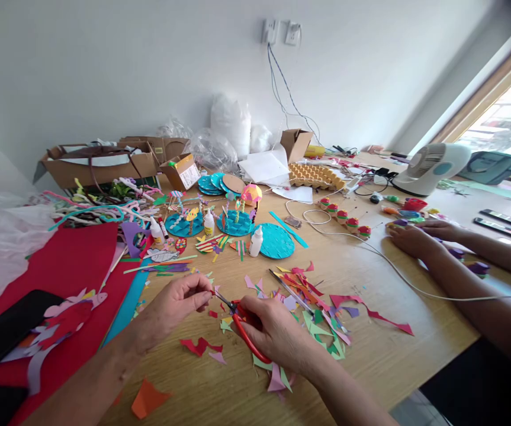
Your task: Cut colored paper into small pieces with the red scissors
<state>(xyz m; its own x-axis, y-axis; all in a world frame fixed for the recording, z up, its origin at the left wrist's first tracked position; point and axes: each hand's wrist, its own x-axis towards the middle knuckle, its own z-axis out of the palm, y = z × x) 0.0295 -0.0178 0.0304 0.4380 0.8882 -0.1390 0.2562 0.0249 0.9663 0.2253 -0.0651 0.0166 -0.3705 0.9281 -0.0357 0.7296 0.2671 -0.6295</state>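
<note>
My right hand (277, 331) grips a pair of red-handled scissors (250, 340), fingers through the loops, its blades pointing left. At the blade tips, my left hand (188, 299) is closed in a pinch on a tiny scrap of red paper (213, 291), mostly hidden by the fingertips. Below the hands lies a torn-edged red paper strip (201, 346). Right of the scissors spreads a heap of colored paper scraps (321, 322), with another slim blade-like tool (288, 287) on it. An orange paper piece (148, 397) rests near the front edge.
A co-worker's hands (419, 239) reach in from the right. A white cable (397, 272) crosses the table. Glue bottles (256, 241), blue discs (276, 241) and paper crafts stand behind my hands. Red sheets (73, 266) lie left; a fan (433, 168) and boxes (104, 168) stand farther back.
</note>
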